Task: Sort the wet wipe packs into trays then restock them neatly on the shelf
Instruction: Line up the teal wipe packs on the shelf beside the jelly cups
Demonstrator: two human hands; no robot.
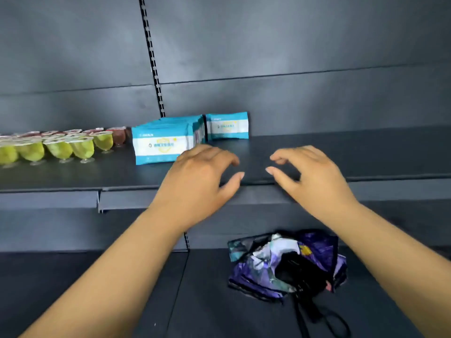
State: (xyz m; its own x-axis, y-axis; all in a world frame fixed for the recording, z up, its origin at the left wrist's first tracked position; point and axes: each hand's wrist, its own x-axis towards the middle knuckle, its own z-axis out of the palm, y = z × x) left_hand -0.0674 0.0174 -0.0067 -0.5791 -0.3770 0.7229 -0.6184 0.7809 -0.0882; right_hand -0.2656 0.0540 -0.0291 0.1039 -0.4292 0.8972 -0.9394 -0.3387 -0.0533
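Note:
A row of blue-and-white wet wipe packs stands upright on the dark shelf, front to back. A second short row of wet wipe packs stands just right of it, against the back panel. My left hand hovers over the shelf's front edge, fingers loosely curled, its fingertips just right of the front pack and holding nothing. My right hand hovers a short way to the right, fingers likewise loosely curled and holding nothing. No tray is in view.
Rows of green and red jelly cups fill the shelf's left part. On the lower shelf lies a crumpled purple patterned bag with a black strap. A slotted upright runs up the back panel.

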